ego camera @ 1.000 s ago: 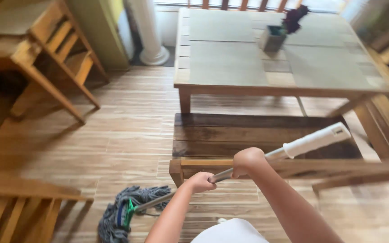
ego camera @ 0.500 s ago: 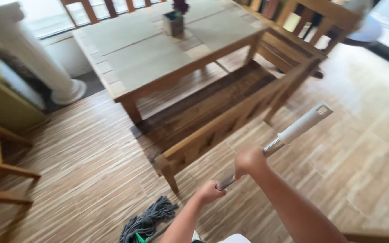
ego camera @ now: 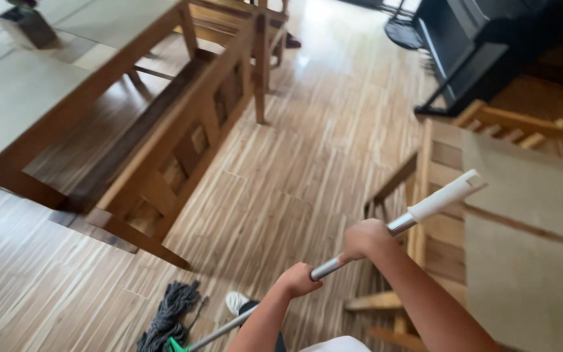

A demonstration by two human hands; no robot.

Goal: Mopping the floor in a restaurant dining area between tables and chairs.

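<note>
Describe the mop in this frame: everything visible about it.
The mop has a long, thin metal shaft with a white plastic grip at its upper end and a green fitting where the dark grey string head meets it. It slants from the floor at lower left up to the right. The head lies bunched on the wood-look planks near a white shoe. The left hand grips the shaft lower down, the right hand higher, just below the white grip.

Both hands fisted on one pole, arms out forward.
Left hand [ego camera: 299, 279] grips lower down, right hand [ego camera: 366, 238] higher up just above it; forearms bare, right elbow bent, wrists straight.
</note>
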